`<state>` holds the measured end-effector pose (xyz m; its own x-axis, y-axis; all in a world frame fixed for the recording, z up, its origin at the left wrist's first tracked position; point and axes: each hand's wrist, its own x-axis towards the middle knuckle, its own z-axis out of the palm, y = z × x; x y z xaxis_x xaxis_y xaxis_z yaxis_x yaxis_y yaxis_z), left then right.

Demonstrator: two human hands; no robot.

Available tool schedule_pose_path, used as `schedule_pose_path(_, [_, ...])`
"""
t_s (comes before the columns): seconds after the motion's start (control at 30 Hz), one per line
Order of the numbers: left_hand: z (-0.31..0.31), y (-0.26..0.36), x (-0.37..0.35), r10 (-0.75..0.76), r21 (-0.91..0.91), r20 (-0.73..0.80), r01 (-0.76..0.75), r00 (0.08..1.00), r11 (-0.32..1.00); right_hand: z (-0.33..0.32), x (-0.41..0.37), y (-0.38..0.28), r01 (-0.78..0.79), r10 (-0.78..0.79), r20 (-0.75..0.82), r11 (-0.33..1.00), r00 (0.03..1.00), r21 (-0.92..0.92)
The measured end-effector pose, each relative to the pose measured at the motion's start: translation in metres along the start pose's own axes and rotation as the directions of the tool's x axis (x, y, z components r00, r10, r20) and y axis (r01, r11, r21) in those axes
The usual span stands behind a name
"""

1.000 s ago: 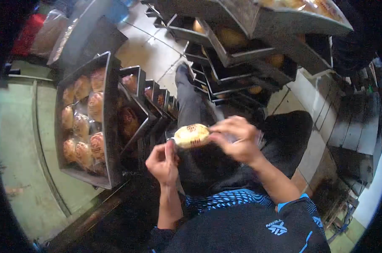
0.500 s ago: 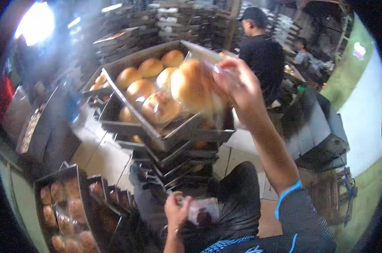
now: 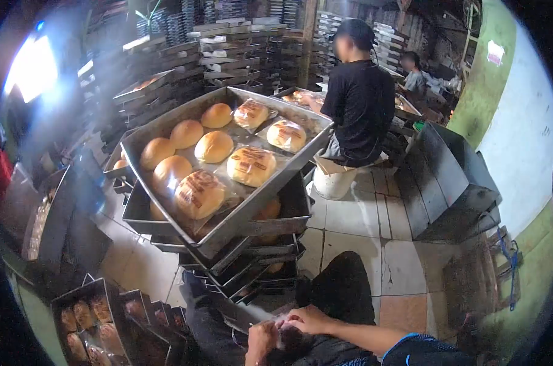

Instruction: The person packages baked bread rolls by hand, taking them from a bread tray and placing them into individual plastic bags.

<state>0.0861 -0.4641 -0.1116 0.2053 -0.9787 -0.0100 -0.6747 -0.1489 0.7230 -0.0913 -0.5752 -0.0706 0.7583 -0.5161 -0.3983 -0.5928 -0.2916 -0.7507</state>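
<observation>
Over my lap, my left hand (image 3: 262, 340) and my right hand (image 3: 307, 319) meet, fingers closed in a pinch on a clear plastic bag (image 3: 292, 337) with a dark print. Fingers cover part of the bag. Beyond them, a metal tray (image 3: 130, 160) tops a stack of trays. It holds round golden buns; some are bare, like the bun (image 3: 214, 146) near the middle. Others sit in clear printed bags: one bagged bun (image 3: 251, 166) on the right, another bagged bun (image 3: 200, 194) near the front corner, and two toward the back.
At lower left, a tray (image 3: 115, 299) holds bagged buns beside more stacked trays. A person in black (image 3: 362, 104) sits ahead on a white bucket (image 3: 334, 183); another person is farther back. Dark metal boxes (image 3: 447, 189) stand on the right. Tray stacks (image 3: 228, 55) line the back.
My right hand has left a bagged bun in the top tray and come down to my lap. It now meets my left hand at the plastic bag. My view has shifted.
</observation>
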Motion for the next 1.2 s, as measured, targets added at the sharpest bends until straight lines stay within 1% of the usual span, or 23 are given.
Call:
schedule_pose_path(0.07, [0.007, 0.003, -0.003, -0.032, 0.020, -0.025, 0.032, 0.999, 0.999, 0.009, -0.004, 0.010, 0.049, -0.046, -0.108, 0.999, 0.993, 0.023])
schedule_pose_path(0.1, [0.010, 0.003, -0.002, 0.018, -0.097, -0.081, -0.026, 0.997, 0.995, 0.009, -0.002, 0.020, 0.253, -0.276, -0.270, 0.960, 0.922, -0.117])
schedule_pose_path(0.13, [0.004, 0.013, 0.000, -0.190, -0.454, 0.056, 0.194, 0.980, 0.870, 0.008, 0.005, 0.029, 0.412, -0.500, -0.388, 0.864, 0.774, -0.291])
schedule_pose_path(0.2, [-0.014, 0.029, 0.007, -0.123, -0.401, 0.065, 0.138, 0.990, 0.906, -0.002, 0.006, 0.028, 0.480, -0.621, -0.534, 0.784, 0.574, -0.395])
schedule_pose_path(0.27, [-0.004, -0.001, 0.013, 0.019, -0.447, 0.033, -0.002, 0.999, 0.895, -0.033, -0.010, -0.001, 0.425, -0.434, -0.669, 0.885, 0.603, -0.192])
schedule_pose_path(0.33, [-0.018, -0.002, 0.016, 0.158, -0.512, -0.097, -0.185, 0.983, 0.839, -0.067, -0.019, -0.030, 0.417, -0.478, -0.781, 0.855, 0.401, -0.309])
schedule_pose_path(0.37, [-0.018, 0.002, 0.018, -0.071, -0.776, -0.174, -0.093, 0.982, 0.623, -0.076, -0.021, -0.040, 0.399, -0.497, -0.818, 0.839, 0.290, -0.369])
schedule_pose_path(0.4, [-0.018, 0.005, 0.019, -0.312, -0.948, -0.159, -0.056, 0.937, 0.315, -0.074, -0.023, -0.048, 0.463, -0.410, -0.839, 0.858, 0.358, -0.222])
schedule_pose_path(0.47, [-0.048, 0.035, 0.030, -0.352, -0.982, -0.144, -0.090, 0.925, 0.164, -0.068, -0.021, -0.061, 0.538, -0.247, -0.818, 0.839, 0.519, 0.087])
schedule_pose_path(0.53, [-0.055, 0.035, 0.046, -0.543, -0.954, -0.287, -0.183, 0.789, 0.238, -0.077, -0.009, -0.082, 0.643, -0.601, -0.704, 0.718, 0.378, -0.267])
schedule_pose_path(0.6, [-0.041, -0.023, 0.050, -0.621, -0.948, -0.317, -0.239, 0.716, 0.209, -0.101, 0.002, -0.129, 0.667, -0.854, -0.473, 0.485, 0.219, -0.566])
schedule_pose_path(0.67, [-0.051, -0.025, 0.050, -0.609, -0.914, -0.358, -0.400, 0.708, 0.073, -0.145, 0.024, -0.163, 0.631, -0.951, -0.278, 0.298, 0.134, -0.716])
schedule_pose_path(0.73, [-0.062, -0.033, 0.044, -0.621, -0.893, -0.349, -0.449, 0.702, -0.005, -0.204, 0.044, -0.233, 0.556, -0.895, -0.445, 0.386, 0.032, -0.736])
schedule_pose_path(0.77, [-0.067, -0.036, 0.041, -0.635, -0.906, -0.310, -0.422, 0.707, -0.027, -0.232, 0.063, -0.266, 0.531, -0.844, -0.530, 0.485, 0.079, -0.695])
schedule_pose_path(0.8, [-0.069, -0.040, 0.038, -0.644, -0.920, -0.267, -0.389, 0.717, -0.052, -0.266, 0.098, -0.286, 0.450, -0.871, -0.462, 0.483, 0.165, -0.751])
schedule_pose_path(0.83, [-0.069, -0.044, 0.036, -0.639, -0.921, -0.274, -0.386, 0.719, -0.040, -0.291, 0.132, -0.304, 0.346, -0.809, -0.360, 0.540, 0.465, -0.767])
schedule_pose_path(0.87, [-0.070, -0.044, 0.036, -0.652, -0.917, -0.276, -0.396, 0.706, -0.040, -0.300, 0.154, -0.332, 0.054, -0.504, -0.362, 0.636, 0.784, -0.770])
schedule_pose_path(0.9, [-0.072, -0.041, 0.037, -0.664, -0.912, -0.282, -0.408, 0.693, -0.038, -0.314, 0.194, -0.343, -0.009, -0.255, -0.262, 0.700, 0.931, -0.714])
schedule_pose_path(0.93, [-0.074, -0.041, 0.039, -0.676, -0.905, -0.290, -0.424, 0.678, -0.036, -0.325, 0.249, -0.328, -0.129, -0.108, -0.327, 0.770, 0.939, -0.625])
schedule_pose_path(0.97, [-0.072, -0.047, 0.041, -0.678, -0.892, -0.311, -0.452, 0.666, -0.034, -0.318, 0.261, -0.336, -0.211, -0.074, -0.379, 0.725, 0.923, -0.656])
schedule_pose_path(1.07, [-0.075, -0.054, 0.039, -0.695, -0.890, -0.312, -0.455, 0.647, -0.024, -0.313, 0.263, -0.346, -0.252, -0.127, -0.495, 0.737, 0.859, -0.627])
schedule_pose_path(1.13, [-0.073, -0.060, 0.031, -0.649, -0.885, -0.348, -0.465, 0.677, -0.011, -0.324, 0.248, -0.348, -0.166, -0.032, -0.368, 0.854, 0.929, -0.494])
schedule_pose_path(1.2, [-0.073, -0.058, 0.027, -0.624, -0.892, -0.348, -0.453, 0.700, -0.010, -0.313, 0.202, -0.340, 0.230, -0.282, -0.135, 0.923, 0.950, -0.307])
